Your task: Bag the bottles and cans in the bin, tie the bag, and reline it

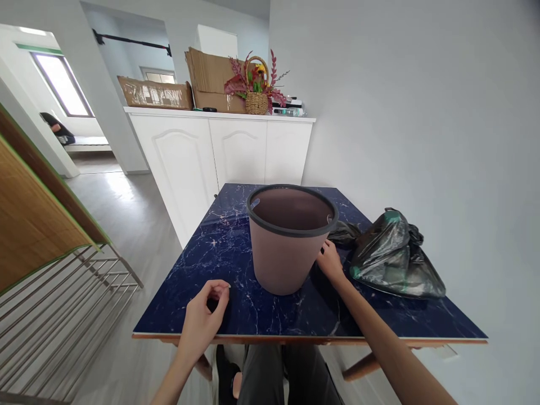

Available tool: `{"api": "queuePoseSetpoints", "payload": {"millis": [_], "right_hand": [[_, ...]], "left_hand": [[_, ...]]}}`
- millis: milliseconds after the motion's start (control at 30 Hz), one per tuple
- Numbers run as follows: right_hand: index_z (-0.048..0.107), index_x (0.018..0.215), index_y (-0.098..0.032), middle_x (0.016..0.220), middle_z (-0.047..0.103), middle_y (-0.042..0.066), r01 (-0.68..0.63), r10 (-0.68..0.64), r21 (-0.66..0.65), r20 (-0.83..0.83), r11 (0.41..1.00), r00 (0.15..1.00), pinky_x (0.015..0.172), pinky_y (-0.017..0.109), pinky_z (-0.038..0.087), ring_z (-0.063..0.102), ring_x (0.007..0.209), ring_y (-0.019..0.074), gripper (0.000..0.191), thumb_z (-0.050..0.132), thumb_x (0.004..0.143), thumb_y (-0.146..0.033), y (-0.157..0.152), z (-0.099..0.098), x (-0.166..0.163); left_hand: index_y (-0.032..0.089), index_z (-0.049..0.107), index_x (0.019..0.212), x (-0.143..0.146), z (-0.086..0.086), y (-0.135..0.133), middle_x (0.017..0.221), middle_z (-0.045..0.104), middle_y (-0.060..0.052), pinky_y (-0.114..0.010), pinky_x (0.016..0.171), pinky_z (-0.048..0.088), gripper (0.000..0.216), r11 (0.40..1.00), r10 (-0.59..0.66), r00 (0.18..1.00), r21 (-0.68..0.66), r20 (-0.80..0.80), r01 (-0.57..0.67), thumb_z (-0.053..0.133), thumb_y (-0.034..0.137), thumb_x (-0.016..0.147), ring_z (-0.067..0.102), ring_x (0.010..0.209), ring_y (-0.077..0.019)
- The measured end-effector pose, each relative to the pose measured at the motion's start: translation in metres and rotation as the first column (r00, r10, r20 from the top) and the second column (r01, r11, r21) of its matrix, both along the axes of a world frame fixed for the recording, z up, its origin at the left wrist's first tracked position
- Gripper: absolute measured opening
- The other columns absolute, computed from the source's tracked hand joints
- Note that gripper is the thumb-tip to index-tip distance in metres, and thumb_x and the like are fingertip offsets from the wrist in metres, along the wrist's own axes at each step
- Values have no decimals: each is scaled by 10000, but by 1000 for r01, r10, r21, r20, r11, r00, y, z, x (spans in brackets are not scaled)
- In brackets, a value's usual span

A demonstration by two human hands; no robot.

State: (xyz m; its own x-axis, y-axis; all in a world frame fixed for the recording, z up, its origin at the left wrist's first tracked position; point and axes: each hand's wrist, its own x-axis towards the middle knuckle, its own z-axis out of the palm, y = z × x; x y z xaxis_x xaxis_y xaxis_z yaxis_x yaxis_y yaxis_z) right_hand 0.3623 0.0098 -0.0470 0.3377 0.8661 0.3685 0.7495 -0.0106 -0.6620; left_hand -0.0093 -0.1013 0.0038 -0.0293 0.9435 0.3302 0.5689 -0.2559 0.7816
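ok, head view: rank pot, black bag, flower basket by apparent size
1-2. pot and black bag: look about alike, not ranking them.
3. flower basket: smallest in frame, but farthest from the camera, so real size unsure.

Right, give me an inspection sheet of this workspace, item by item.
Surface: dark blue marbled table, glossy.
Job's things: brown plastic flower pot with a dark rim, upright at the centre.
Clutter: black plastic bag, crumpled, right of the pot.
Hands: left hand curled near the front edge, grip unclear; right hand against the pot's right side.
Cables: nothing seen.
Surroundings: white cabinet behind, bearing cardboard boxes and a flower basket; wire rack at left.
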Motion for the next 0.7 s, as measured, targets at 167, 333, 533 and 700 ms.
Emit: {"api": "queuePoseSetpoints", "payload": {"millis": [167,333,533,700], "right_hand": [[654,1457,-186,1482,614,156,-134,143,61,-178,989,974,1201,512,474,564,1431,305,532,527,999,-426,-72,-11,-13],[648,1488,-314,1630,536,72,-264,205,-16,-585,964,785,1200,516,497,486,1523,332,585,664,961,-568,-160,10,-25],[782,1324,-375,1653,507,-10,-336,250,197,-961,921,121,1216,574,494,389,1585,358,437,629,982,-599,-229,37,-35],[813,1259,-399,1545,628,51,-455,294,262,-956,851,0,1093,639,555,619,1383,419,621,472,935,-804,-247,24,-34]], "left_hand": [[231,707,1006,2,6,-2,915,770,-43,-329,837,567,313,1000,-7,1000,4,-9,7,591,519,974,729,851,-222],[233,720,993,4,11,-9,909,772,-48,-328,821,571,321,999,-41,998,14,-51,42,587,524,967,729,850,-227],[246,736,984,31,27,-49,946,776,-81,-258,574,543,351,978,-177,984,-116,-22,174,588,565,977,736,870,-250],[308,748,1062,76,51,-94,1017,792,-92,-297,689,608,291,916,-334,942,-224,27,332,594,547,1000,753,930,-281]]}}
